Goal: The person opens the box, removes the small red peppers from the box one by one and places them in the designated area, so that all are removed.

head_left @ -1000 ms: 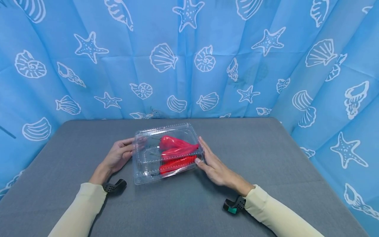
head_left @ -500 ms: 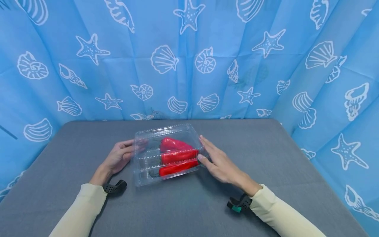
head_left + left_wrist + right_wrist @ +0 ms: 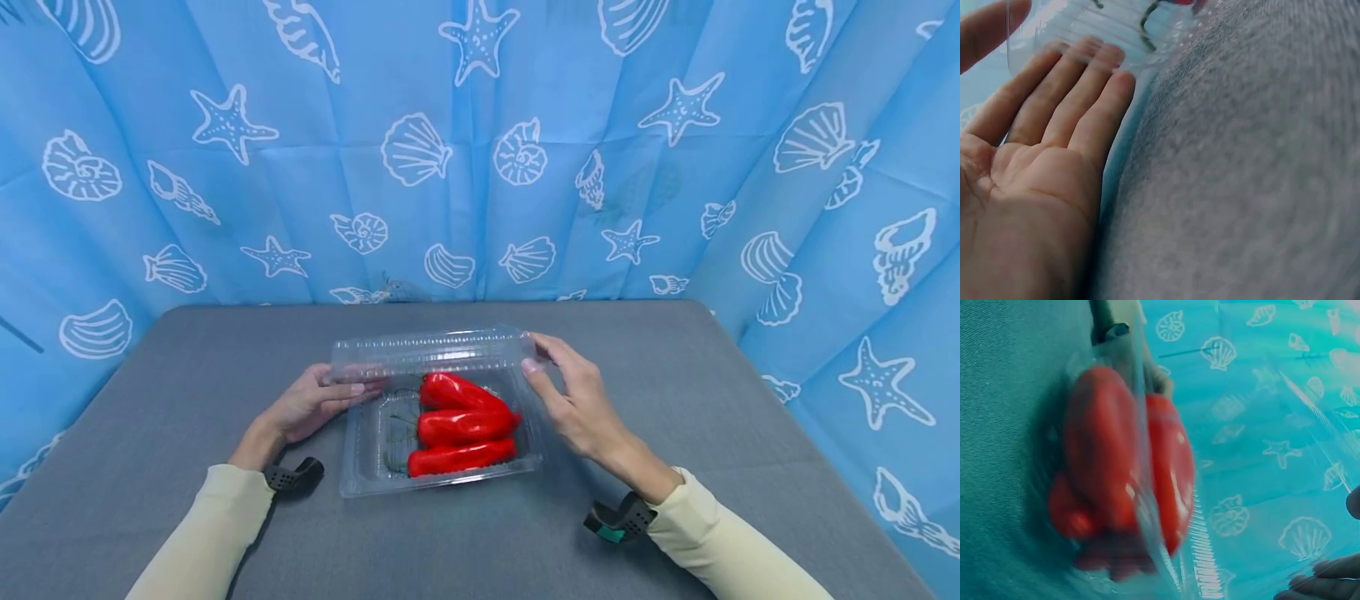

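Observation:
A clear plastic clamshell container (image 3: pixel 442 485) sits on the table, its hinged lid (image 3: pixel 435 350) raised along the far side. Three glossy long red peppers (image 3: pixel 467 427) lie in the base, thin green stems to the left. My right hand (image 3: pixel 581 400) pinches the lid's right end, thumb in front and fingers behind. My left hand (image 3: pixel 311 404) is at the container's left end with fingers nearly straight; in the left wrist view, its fingertips (image 3: pixel 1107 56) overlap the clear wall. The peppers (image 3: pixel 1104 444) appear blurred through plastic in the right wrist view.
The grey cloth-covered table (image 3: pixel 450 550) extends around the container. Behind it hangs a blue curtain (image 3: pixel 465 208) with white shell and starfish prints, which also lines the right side. Black wrist cameras (image 3: pixel 292 477) are strapped to both wrists.
The lid has swung up and away from over the peppers, uncovering them. My right hand has moved right with the lid's end. My left hand has shifted slightly right along the container's left end.

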{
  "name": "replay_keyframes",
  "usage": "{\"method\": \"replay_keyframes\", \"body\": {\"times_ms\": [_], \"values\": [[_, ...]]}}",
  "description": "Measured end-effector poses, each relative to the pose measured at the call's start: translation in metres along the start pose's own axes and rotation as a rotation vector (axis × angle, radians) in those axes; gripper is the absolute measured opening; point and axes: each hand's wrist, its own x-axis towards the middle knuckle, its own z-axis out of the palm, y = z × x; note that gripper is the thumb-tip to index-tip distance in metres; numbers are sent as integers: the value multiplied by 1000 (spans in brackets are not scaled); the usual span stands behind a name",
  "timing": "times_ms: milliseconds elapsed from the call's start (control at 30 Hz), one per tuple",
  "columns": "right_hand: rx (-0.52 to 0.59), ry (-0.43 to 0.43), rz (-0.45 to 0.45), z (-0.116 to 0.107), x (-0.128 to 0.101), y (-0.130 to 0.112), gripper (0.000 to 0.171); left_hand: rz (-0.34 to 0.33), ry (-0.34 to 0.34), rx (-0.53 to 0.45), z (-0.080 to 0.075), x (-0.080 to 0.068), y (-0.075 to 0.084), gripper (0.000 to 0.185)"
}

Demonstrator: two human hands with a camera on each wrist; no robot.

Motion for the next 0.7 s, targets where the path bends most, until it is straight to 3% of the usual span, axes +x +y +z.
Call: {"method": "replay_keyframes", "body": {"times_ms": [200, 367, 700], "values": [[55, 54, -71, -4, 4, 0, 42, -8, -120, -38, 2, 1, 0, 46], [112, 43, -49, -4, 6, 3, 48, -8, -166, -37, 4, 0, -1, 45], [246, 34, -15, -4, 13, 14, 57, -26, -166, 18, 4, 1, -2, 45]]}}
